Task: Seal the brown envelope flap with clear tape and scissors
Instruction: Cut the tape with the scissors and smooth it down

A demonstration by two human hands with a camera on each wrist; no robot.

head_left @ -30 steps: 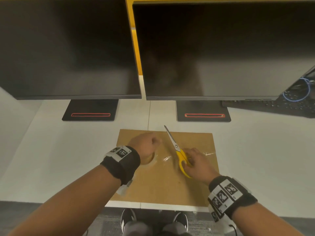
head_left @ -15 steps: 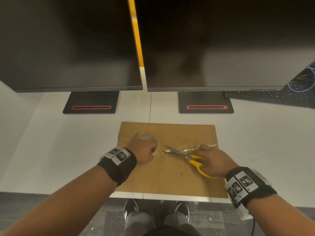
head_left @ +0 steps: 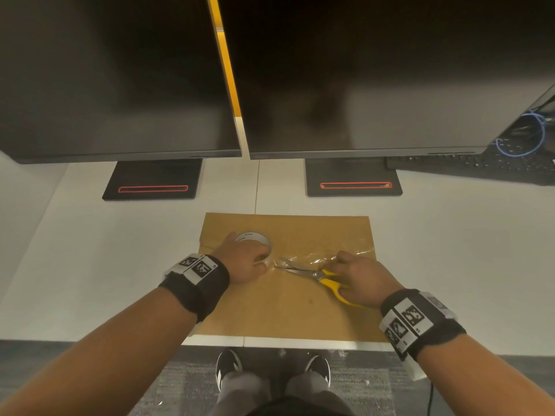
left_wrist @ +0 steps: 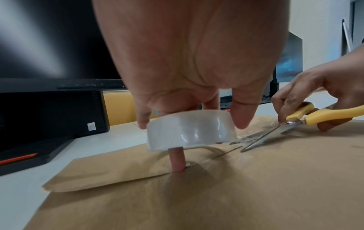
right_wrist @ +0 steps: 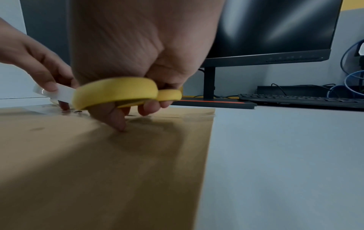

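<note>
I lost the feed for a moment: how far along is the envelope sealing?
Done: a strip of clear tape already lies along the flap edge of the brown envelope.

In hand: the left hand holds the tape roll just above the envelope; the right hand holds the yellow scissors, blades open at the tape beside the roll.

Left: cutting the strip free, then probably pressing it flat.

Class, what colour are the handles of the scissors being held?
Yellow: the handles of the metal-bladed scissors, gripped by the right hand, show best in the left wrist view.
</note>
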